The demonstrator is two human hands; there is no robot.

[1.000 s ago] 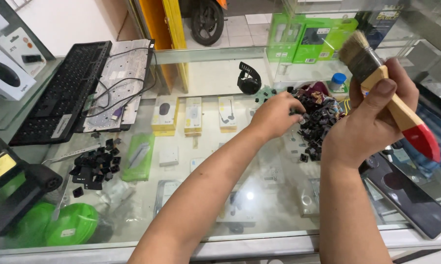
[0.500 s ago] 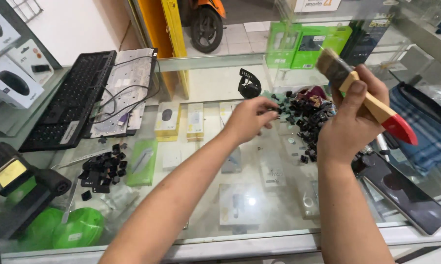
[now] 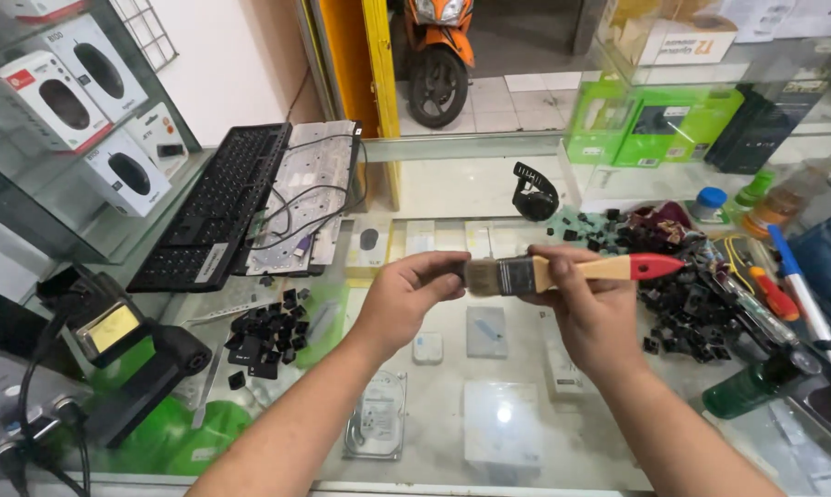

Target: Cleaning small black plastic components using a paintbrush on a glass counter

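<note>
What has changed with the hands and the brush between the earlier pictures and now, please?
The right hand lowered the brush from upright to level. The left hand left the right keycap pile and now pinches the bristles. The keyboard and left keycap pile stayed put.

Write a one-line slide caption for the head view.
Right hand holds a red-tipped wooden paintbrush level over a glass counter while the left hand pinches its bristles, black keycaps piled alongside.

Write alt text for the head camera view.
Over a glass counter, the right hand holds a red-tipped wooden paintbrush level while the left hand pinches its bristles. Black keycaps lie in piles either side.
</note>
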